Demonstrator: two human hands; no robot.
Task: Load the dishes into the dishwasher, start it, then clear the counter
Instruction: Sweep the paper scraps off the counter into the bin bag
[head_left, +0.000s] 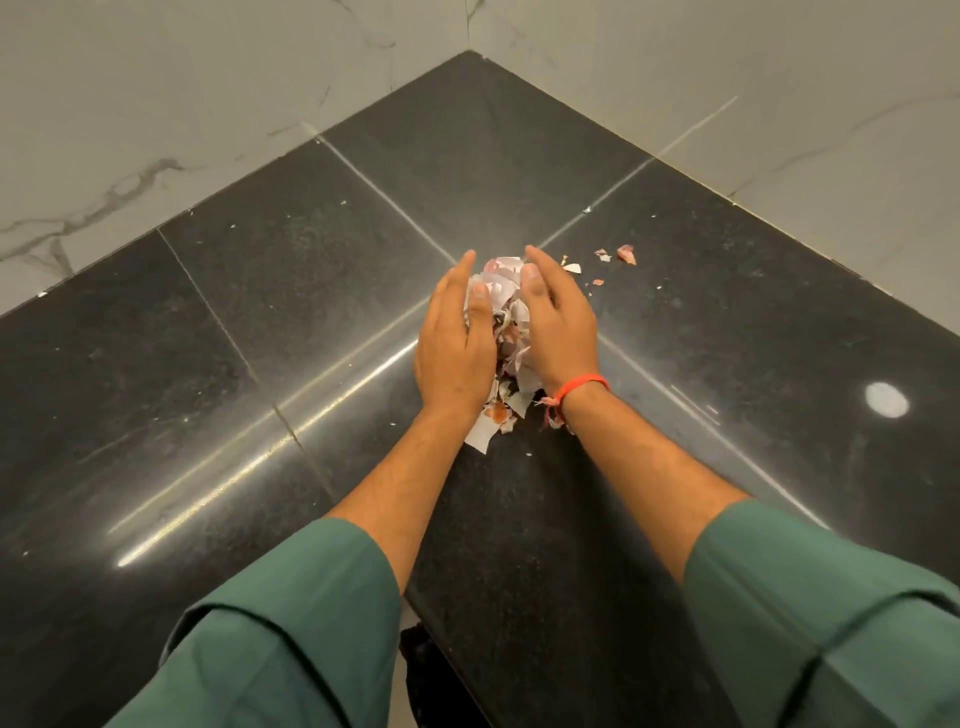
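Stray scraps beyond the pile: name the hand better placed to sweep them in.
Right. The stray scraps lie on the black counter just past the right hand, on its outer side. The left hand sits across the scrap pile, which both hands cup.

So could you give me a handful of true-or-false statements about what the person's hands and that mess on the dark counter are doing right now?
1. Both hands press in on a heap of torn white and pink paper scraps on the glossy black stone counter. True.
2. The left hand lies flat on the counter, well away from the heap. False: it cups the heap's left side.
3. A red thread bracelet sits on the right wrist. True.
4. Every scrap is already gathered. False: a few loose scraps lie to the right of the right hand.
5. The sleeves are bright yellow. False: the rolled sleeves are green.
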